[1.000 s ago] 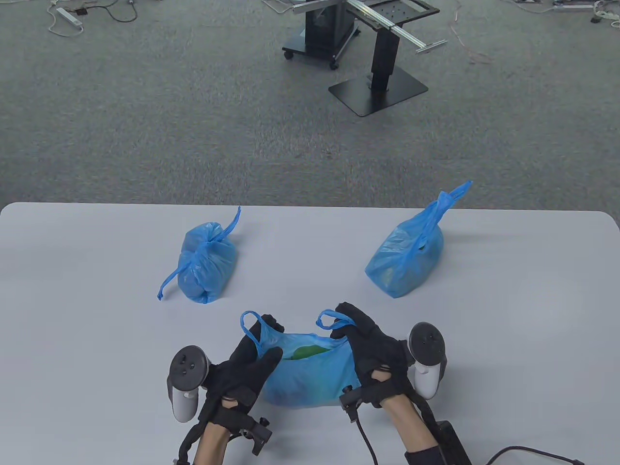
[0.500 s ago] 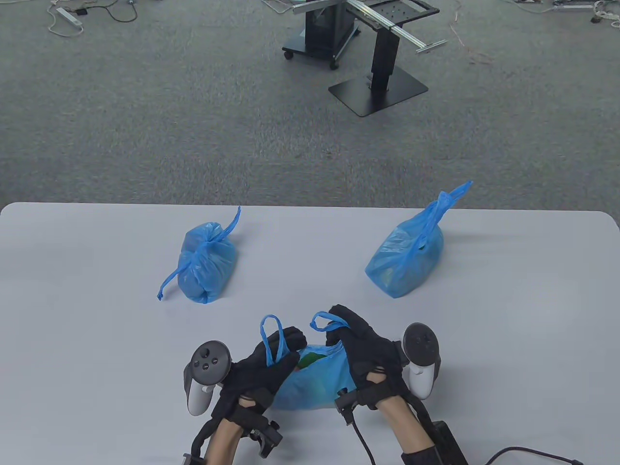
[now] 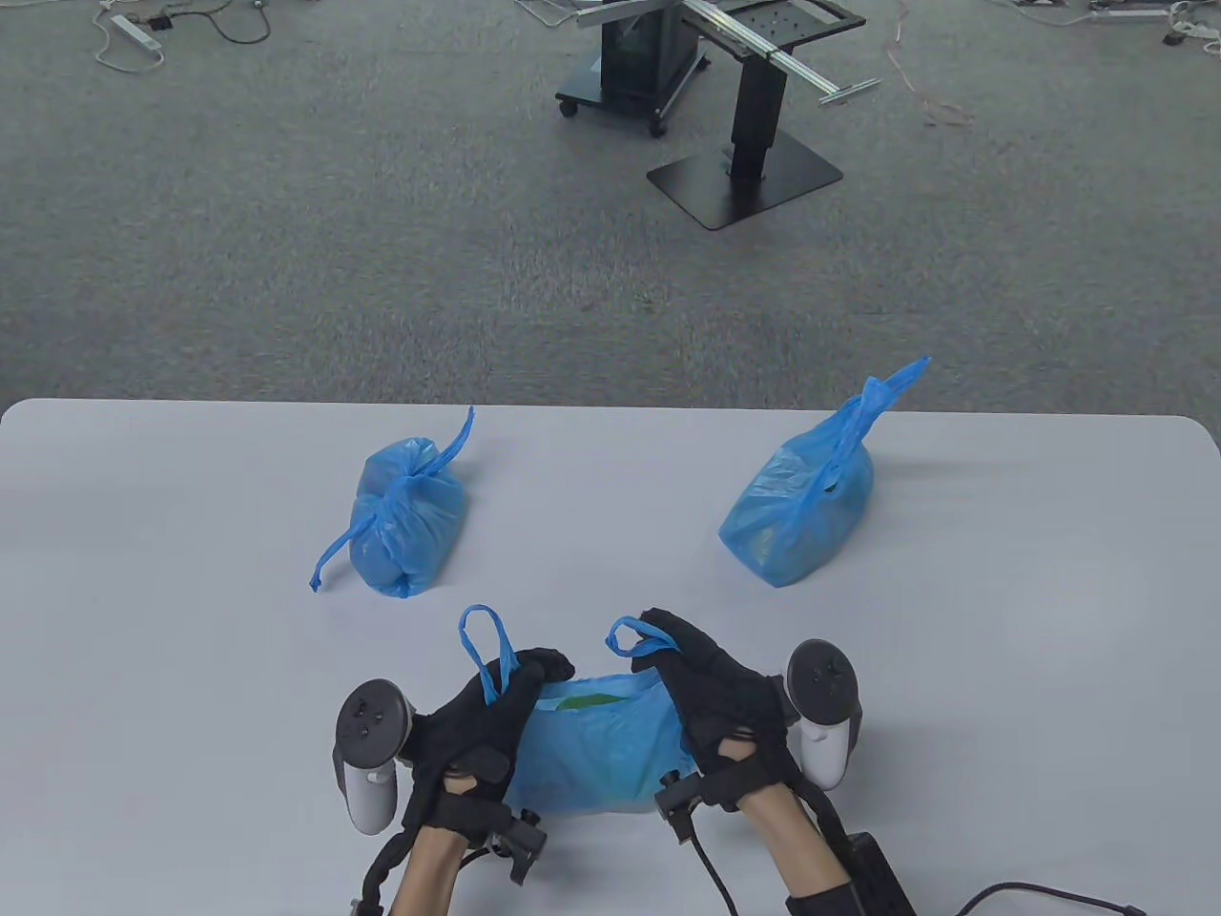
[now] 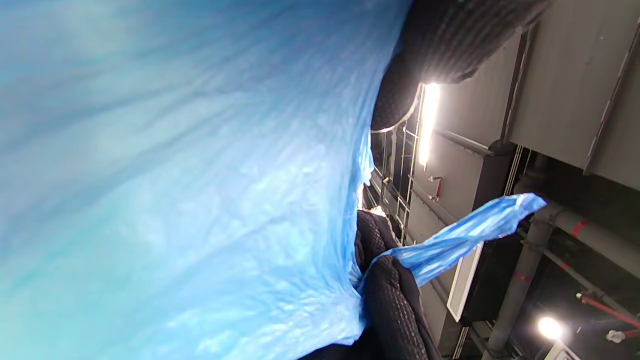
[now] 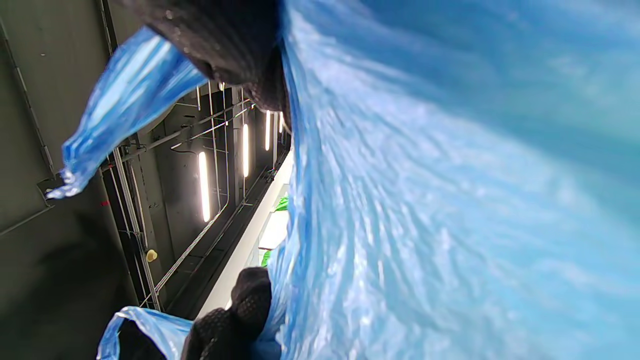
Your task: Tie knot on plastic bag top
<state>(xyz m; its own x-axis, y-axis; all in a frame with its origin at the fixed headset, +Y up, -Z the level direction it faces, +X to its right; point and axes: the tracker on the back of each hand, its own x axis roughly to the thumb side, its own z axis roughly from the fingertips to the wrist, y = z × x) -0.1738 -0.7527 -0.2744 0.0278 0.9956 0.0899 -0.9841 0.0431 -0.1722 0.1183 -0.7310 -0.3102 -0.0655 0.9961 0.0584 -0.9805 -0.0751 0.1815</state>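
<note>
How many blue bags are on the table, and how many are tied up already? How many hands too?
Tied blue bags: 2, the left one and the right one.
Untied blue bag: 1, gripped by both hands.
Hands: 2, left hand and right hand.
Total: 3 bags, 2 hands, 5 things.

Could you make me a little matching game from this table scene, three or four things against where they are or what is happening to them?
Things:
1. near bag
2. far-left bag
3. far-right bag
4. left hand

States:
A. pinches a handle loop
B. lies between both hands, top open, something green inside
C. tied, loose tails at both ends
D. leaning, handles knotted, pointing up toward the table's far edge

Pairs: 1-B, 2-C, 3-D, 4-A
</note>
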